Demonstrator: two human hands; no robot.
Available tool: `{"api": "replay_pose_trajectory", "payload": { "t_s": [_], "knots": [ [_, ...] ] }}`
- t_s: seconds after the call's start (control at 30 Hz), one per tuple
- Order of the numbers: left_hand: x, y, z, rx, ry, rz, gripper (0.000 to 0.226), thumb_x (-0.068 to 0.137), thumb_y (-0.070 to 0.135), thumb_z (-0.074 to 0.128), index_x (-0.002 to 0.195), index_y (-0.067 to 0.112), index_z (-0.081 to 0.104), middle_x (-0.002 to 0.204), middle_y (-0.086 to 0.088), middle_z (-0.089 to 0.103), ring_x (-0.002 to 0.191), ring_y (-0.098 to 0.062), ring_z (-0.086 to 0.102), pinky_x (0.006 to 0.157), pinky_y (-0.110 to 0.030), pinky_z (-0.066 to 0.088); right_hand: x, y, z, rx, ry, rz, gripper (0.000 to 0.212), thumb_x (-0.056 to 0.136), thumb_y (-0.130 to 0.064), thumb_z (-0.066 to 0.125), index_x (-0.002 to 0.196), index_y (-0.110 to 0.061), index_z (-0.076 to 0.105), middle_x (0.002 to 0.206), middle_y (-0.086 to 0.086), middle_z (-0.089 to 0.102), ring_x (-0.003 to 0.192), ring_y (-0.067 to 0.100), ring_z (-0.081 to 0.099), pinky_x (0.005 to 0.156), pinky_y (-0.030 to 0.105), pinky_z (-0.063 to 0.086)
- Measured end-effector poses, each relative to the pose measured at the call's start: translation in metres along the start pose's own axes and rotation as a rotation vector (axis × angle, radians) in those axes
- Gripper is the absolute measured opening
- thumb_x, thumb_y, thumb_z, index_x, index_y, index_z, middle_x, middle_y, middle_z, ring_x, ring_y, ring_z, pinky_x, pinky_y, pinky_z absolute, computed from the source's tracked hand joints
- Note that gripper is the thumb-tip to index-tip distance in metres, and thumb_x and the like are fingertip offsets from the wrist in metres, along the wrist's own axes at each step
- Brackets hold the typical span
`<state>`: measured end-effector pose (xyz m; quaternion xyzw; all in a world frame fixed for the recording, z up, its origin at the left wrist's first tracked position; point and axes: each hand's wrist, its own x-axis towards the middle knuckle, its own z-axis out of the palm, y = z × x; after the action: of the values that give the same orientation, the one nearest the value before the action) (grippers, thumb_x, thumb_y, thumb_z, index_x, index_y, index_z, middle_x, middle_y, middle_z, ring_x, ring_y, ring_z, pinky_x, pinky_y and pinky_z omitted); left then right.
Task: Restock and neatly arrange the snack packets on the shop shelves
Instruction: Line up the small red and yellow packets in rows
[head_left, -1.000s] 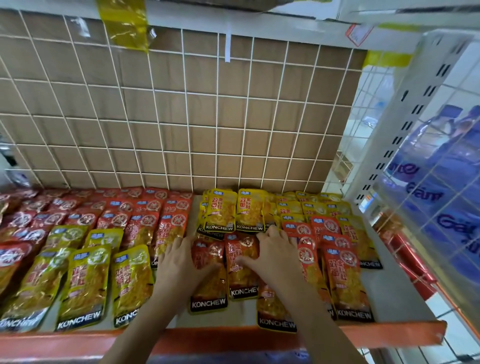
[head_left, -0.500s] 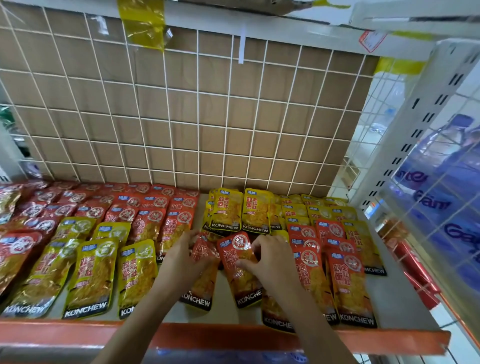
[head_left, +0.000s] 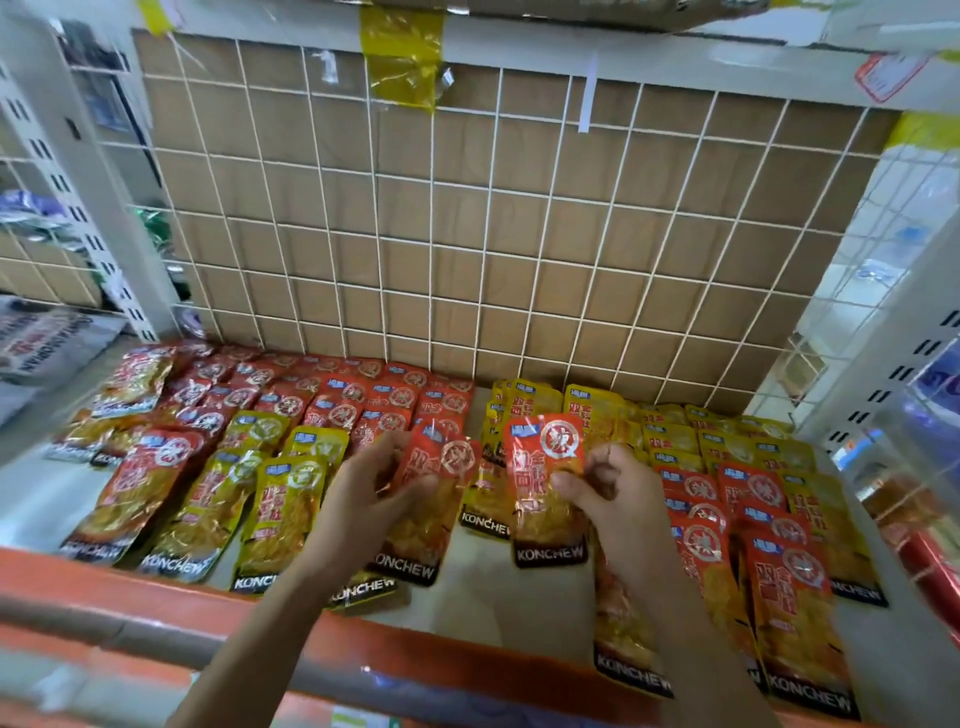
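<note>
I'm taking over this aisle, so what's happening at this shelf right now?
A person is sorting snack packets on the shelf. Their left hand grips a red packet, and their right hand pinches a second red packet. Both are held over the bare strip in the middle. Rows of yellow packets and more red ones lie on either side.

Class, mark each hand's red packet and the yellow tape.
Right-hand red packet (head_left: 532, 467), head view, printed front.
Left-hand red packet (head_left: 441, 462), head view, upper front.
Yellow tape (head_left: 402, 57), head view, strip's middle.
</note>
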<state>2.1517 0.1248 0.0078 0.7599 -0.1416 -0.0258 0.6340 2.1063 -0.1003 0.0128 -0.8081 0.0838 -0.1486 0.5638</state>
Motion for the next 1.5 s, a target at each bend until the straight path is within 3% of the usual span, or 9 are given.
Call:
{"api": "replay_pose_trajectory", "payload": {
  "t_s": [0.23,0.43,0.57,0.83,0.97,1.07,1.27,1.4,1.5],
  "knots": [
    [-0.006,0.006,-0.071,-0.076,0.148,0.026,0.032,0.065,0.034,0.077,0.089,0.018,0.064,0.076,-0.005,0.067,0.068,-0.016,0.063,0.061,-0.033,0.055,0.016,-0.025,0.015,0.264,0.055,0.059,0.038,0.074,-0.019,0.071,0.109,-0.007,0.064,0.096,0.004,0.070,0.088,0.014,0.067,0.078,0.028,0.055],
    [-0.016,-0.010,-0.139,-0.038,0.269,0.002,0.028,0.069,0.031,0.074,0.092,0.019,0.062,0.070,0.000,0.063,0.063,-0.013,0.057,0.056,-0.026,0.049,0.024,-0.048,0.068,0.435,-0.006,0.074,0.023,0.065,-0.024,0.070,0.086,-0.018,0.063,0.083,-0.002,0.070,0.081,0.018,0.066,0.075,0.032,0.055],
    [-0.019,-0.021,-0.188,-0.073,0.334,-0.020,0.028,0.071,0.026,0.074,0.096,0.020,0.063,0.078,-0.005,0.068,0.070,-0.018,0.060,0.061,-0.029,0.053,0.028,-0.061,0.119,0.476,-0.077,0.083,0.067,0.033,-0.060,0.084,0.082,-0.017,0.068,0.078,-0.005,0.073,0.075,0.011,0.069,0.061,0.023,0.055],
    [-0.012,-0.043,-0.282,-0.074,0.425,-0.126,0.022,0.084,0.003,0.060,0.098,0.020,0.061,0.079,0.007,0.073,0.067,-0.011,0.068,0.059,-0.022,0.056,0.033,-0.083,0.227,0.461,-0.196,0.124,0.021,0.075,-0.013,0.069,0.094,-0.016,0.064,0.079,-0.004,0.073,0.073,0.010,0.067,0.058,0.020,0.053],
    [-0.004,-0.065,-0.323,0.018,0.411,-0.176,0.024,0.084,0.007,0.064,0.094,0.029,0.062,0.079,0.005,0.073,0.067,-0.017,0.069,0.055,-0.024,0.056,0.033,-0.087,0.279,0.397,-0.201,0.129,0.032,0.078,-0.005,0.068,0.102,-0.022,0.055,0.081,-0.011,0.070,0.077,0.003,0.065,0.068,0.019,0.053],
    [0.005,-0.075,-0.340,0.109,0.387,-0.169,0.027,0.083,0.007,0.066,0.089,0.032,0.060,0.076,0.005,0.072,0.067,-0.014,0.067,0.055,-0.021,0.055,0.032,-0.089,0.314,0.275,-0.207,0.132,0.057,0.076,-0.010,0.073,0.126,-0.018,0.048,0.104,0.004,0.066,0.098,0.020,0.064,0.087,0.041,0.052],
    [0.026,-0.094,-0.354,0.248,0.320,-0.217,0.025,0.082,0.012,0.068,0.102,0.022,0.056,0.080,0.012,0.062,0.071,-0.009,0.063,0.059,-0.021,0.053,0.030,-0.095,0.372,-0.001,-0.252,-0.005,0.067,0.078,-0.018,0.073,0.130,-0.041,0.039,0.106,0.008,0.065,0.099,0.019,0.061,0.089,0.035,0.051],
    [0.037,-0.107,-0.359,0.229,0.280,-0.253,0.025,0.082,0.012,0.069,0.102,0.020,0.056,0.085,0.000,0.066,0.079,-0.019,0.066,0.070,-0.035,0.057,0.027,-0.107,0.399,-0.095,-0.299,-0.079,0.060,0.080,-0.012,0.070,0.126,-0.037,0.041,0.096,-0.004,0.065,0.086,0.003,0.063,0.074,0.012,0.049],
    [0.043,-0.117,-0.362,0.298,0.263,-0.218,0.029,0.080,0.011,0.071,0.107,0.015,0.061,0.086,0.000,0.067,0.077,-0.014,0.064,0.070,-0.028,0.054,0.029,-0.109,0.412,-0.210,-0.289,-0.155,0.057,0.079,-0.015,0.071,0.122,-0.036,0.040,0.099,-0.003,0.067,0.088,0.010,0.065,0.078,0.031,0.055]
  ]
}}
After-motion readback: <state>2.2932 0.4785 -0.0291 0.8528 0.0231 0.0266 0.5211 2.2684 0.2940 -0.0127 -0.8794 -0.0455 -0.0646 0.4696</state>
